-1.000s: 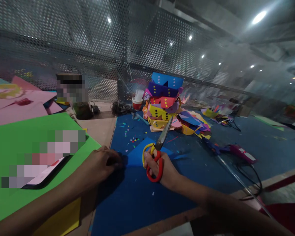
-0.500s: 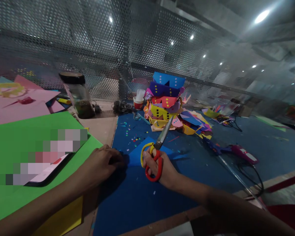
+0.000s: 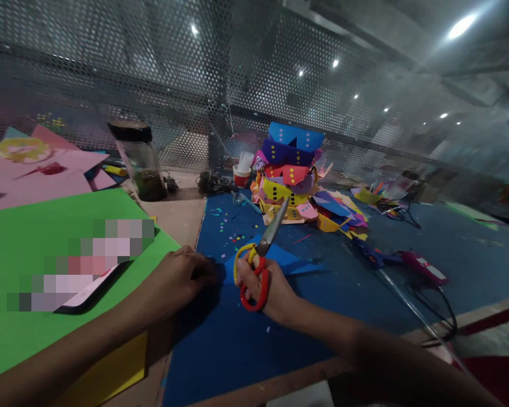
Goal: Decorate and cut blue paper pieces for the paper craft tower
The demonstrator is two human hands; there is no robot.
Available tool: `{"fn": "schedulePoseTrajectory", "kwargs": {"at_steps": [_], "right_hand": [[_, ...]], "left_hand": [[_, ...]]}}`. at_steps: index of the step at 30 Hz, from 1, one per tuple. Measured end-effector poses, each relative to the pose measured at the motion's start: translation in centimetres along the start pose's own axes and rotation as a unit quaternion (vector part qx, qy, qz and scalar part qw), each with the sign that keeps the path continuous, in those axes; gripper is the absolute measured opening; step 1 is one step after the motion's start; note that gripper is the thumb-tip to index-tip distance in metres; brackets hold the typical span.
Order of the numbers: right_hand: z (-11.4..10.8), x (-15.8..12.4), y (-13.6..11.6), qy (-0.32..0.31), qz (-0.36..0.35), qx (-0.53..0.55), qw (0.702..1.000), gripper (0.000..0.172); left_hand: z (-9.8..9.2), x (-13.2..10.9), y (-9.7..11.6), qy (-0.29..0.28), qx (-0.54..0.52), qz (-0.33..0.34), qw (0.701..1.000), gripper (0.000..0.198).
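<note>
My right hand grips a pair of scissors with one yellow and one red handle loop. Their blades look closed together and point up and away, above a cut piece of blue paper on the dark blue sheet. At the left end of that paper, my left hand rests low with its fingers curled in against the edge; its fingertips are partly in shadow. Behind the scissors stands a stack of folded, colourful paper pieces dotted with small squares.
To the left, a phone lies on green paper, with a dark-lidded jar behind. A paper cup stands by the stack. On the right lie a glue gun, its cable and paper scraps.
My right hand has moved the scissors slightly left relative to the blue paper. My left hand keeps its place at the paper's end, and the whole view has shifted a little.
</note>
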State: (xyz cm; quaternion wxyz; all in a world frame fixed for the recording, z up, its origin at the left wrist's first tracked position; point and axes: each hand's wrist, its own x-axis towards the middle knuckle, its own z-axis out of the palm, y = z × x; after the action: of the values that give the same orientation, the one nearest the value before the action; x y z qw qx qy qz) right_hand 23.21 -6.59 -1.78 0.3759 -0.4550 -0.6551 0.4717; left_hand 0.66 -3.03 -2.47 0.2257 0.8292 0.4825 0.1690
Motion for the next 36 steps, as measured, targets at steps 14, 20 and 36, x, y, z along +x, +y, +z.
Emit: {"fn": "schedulePoseTrajectory", "kwargs": {"at_steps": [14, 20, 36], "right_hand": [[1.2, 0.8, 0.2, -0.006, -0.009, 0.01, 1.0, 0.055], [1.4, 0.8, -0.1, -0.021, -0.003, 0.013, 1.0, 0.052], [3.0, 1.9, -0.4, -0.023, -0.015, 0.005, 1.0, 0.054]], "left_hand": [[-1.8, -0.3, -1.5, -0.052, -0.027, -0.06, 0.996, 0.018], [-1.6, -0.4, -1.4, -0.051, -0.027, -0.071, 0.996, 0.017], [-2.5, -0.5, -1.9, -0.08, -0.086, -0.061, 0.991, 0.015]]}}
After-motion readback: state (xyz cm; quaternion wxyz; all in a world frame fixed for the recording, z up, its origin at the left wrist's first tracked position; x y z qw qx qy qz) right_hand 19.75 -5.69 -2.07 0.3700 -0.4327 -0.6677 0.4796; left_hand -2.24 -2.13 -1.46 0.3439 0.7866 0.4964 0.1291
